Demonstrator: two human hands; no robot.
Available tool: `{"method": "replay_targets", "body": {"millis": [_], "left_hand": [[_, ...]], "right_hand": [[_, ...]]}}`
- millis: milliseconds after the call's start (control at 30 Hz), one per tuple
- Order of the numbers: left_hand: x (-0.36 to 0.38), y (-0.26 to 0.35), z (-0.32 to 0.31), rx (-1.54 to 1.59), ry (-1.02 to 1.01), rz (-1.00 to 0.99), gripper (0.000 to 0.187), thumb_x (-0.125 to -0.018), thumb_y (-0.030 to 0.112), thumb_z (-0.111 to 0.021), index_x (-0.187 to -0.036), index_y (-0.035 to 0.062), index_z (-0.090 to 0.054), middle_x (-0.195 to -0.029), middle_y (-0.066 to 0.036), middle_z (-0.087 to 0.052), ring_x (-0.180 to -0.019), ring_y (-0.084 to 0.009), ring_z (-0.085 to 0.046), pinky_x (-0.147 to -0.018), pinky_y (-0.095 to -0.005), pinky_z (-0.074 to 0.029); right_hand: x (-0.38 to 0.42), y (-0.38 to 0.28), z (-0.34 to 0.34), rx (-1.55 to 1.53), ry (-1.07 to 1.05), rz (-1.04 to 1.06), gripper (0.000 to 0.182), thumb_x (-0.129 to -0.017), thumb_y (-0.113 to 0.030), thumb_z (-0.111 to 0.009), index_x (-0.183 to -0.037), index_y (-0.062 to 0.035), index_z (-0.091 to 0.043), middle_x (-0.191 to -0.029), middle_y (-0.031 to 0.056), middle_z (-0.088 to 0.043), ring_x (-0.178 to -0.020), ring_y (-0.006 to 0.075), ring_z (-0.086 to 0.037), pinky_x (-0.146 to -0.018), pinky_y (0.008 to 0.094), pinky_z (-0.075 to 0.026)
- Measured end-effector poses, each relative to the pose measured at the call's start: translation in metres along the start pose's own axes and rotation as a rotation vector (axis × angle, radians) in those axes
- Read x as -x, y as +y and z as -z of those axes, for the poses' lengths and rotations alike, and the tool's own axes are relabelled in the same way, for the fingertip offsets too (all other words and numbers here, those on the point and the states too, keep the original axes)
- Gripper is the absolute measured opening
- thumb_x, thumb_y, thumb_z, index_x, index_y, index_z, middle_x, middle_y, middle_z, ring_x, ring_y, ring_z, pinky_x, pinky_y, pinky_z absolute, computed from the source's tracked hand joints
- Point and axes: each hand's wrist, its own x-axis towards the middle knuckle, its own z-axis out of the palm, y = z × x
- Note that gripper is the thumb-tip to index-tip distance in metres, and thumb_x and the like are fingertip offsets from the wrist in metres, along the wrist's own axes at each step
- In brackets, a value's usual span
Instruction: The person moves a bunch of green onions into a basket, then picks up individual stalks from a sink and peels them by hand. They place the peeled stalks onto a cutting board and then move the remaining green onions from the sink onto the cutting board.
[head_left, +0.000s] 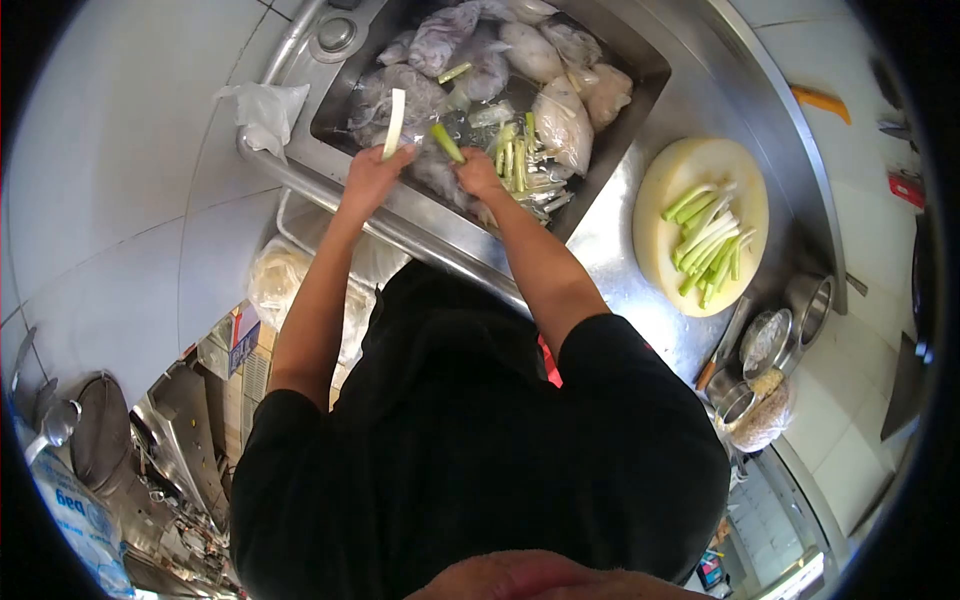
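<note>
Over the sink (pixel 640 100), my left hand (pixel 372 178) grips a whitish, celery-like stalk (pixel 396 122) that points upward. Close beside it, my right hand (pixel 480 172) is closed around the lower end of a green, celery-like stalk (pixel 446 143). Several cut green stalks (pixel 517 160) float in the water to the right of that hand. Plastic-wrapped bundles (pixel 440 40) and pale bagged pieces, perhaps meat, (pixel 563 122) lie at the back of the sink. Their contents are hard to make out.
A thick round cutting board (pixel 655 245) on the steel counter bears more stalks (pixel 708 240). By it lies a knife (pixel 725 345), near metal bowls (pixel 808 300). A steel rail (pixel 400 238) runs along the front. A plastic bag (pixel 268 112) hangs at the left corner.
</note>
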Motion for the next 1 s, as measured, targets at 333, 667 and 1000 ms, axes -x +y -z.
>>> {"method": "replay_targets", "body": {"millis": [333,667,1000], "left_hand": [[-0.012,0.063,-0.038,0.526,-0.242,-0.134,0.036,-0.09,0.013,-0.063,-0.126,0.0077,-0.062,-0.09,0.0,-0.064,-0.07,-0.0067,-0.056,-0.053,-0.0231,-0.044],[0.028,0.1,-0.059,0.468,-0.2,-0.344,0.031,-0.086,0.008,-0.068,-0.116,0.0016,-0.065,-0.077,0.0,-0.063,-0.063,-0.0054,-0.052,-0.052,-0.0204,-0.041],[0.026,0.104,-0.082,0.246,-0.133,-0.421,0.019,-0.09,0.021,-0.066,-0.099,0.0052,-0.067,-0.067,0.003,-0.057,-0.053,-0.0052,-0.046,-0.048,-0.0216,-0.037]], "right_hand": [[0.085,-0.08,0.124,-0.787,-0.145,-0.024,0.034,-0.098,-0.038,-0.053,-0.094,-0.005,-0.062,-0.067,-0.0047,-0.045,-0.06,0.0062,-0.04,-0.055,0.0228,-0.033],[0.131,-0.111,0.156,-0.838,0.189,0.139,0.034,-0.096,-0.023,-0.058,-0.124,-0.0044,-0.061,-0.072,-0.0021,-0.053,-0.057,0.0071,-0.044,-0.051,0.0222,-0.036],[0.138,-0.111,0.18,-0.722,-0.068,-0.108,0.037,-0.098,-0.036,-0.053,-0.088,-0.0002,-0.057,-0.066,0.0022,-0.051,-0.057,0.0118,-0.047,-0.052,0.0282,-0.039]]}}
